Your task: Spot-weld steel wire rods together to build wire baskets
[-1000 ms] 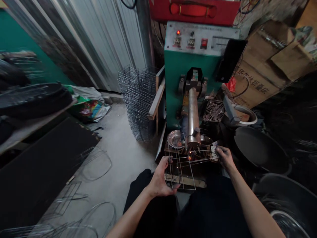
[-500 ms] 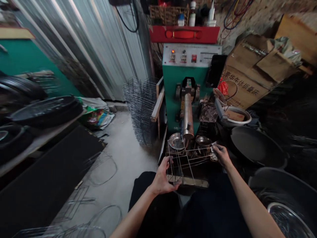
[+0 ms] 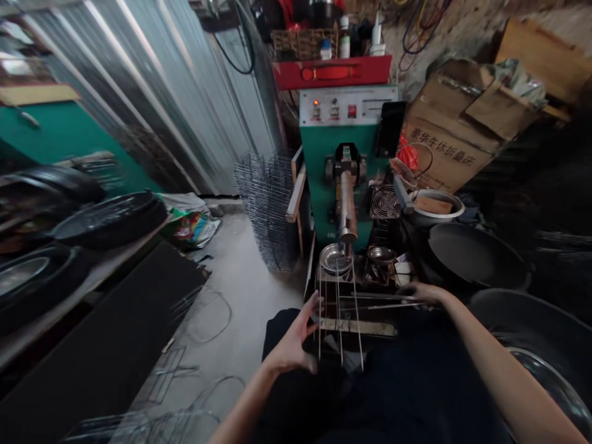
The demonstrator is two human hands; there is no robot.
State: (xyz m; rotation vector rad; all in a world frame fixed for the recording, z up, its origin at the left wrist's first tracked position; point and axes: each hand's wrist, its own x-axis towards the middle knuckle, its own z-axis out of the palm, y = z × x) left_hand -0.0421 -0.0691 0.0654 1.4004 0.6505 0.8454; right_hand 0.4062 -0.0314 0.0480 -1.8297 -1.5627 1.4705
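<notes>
A thin metal wire frame [image 3: 340, 296] stretches above my lap, in front of the green spot-welding-like machine [image 3: 319, 185]. My right hand [image 3: 423, 295] is closed on its right end, where several wires run into my fingers. On the other side, my left hand [image 3: 296, 345] is open, thumb and fingers spread beside the frame's left wires; whether the fingertips touch them I cannot tell. The machine's round metal arm [image 3: 348, 213] points toward me above the frame. Below that arm sits a shiny metal dish [image 3: 333, 258], and a smaller metal bowl [image 3: 382, 254] is to its right.
A tall stack of wire racks [image 3: 266, 213] stands left of the machine. Dark wide pans [image 3: 476, 256] are at right, near a pale basin [image 3: 437, 205]. Loose wire pieces [image 3: 171, 376] lie on the floor. A wooden strip [image 3: 358, 327] crosses before my knees.
The wire frame has turned and tilted, its long wires now running toward me. My right hand has moved lower and nearer my body; my left hand's fingers have spread from the frame.
</notes>
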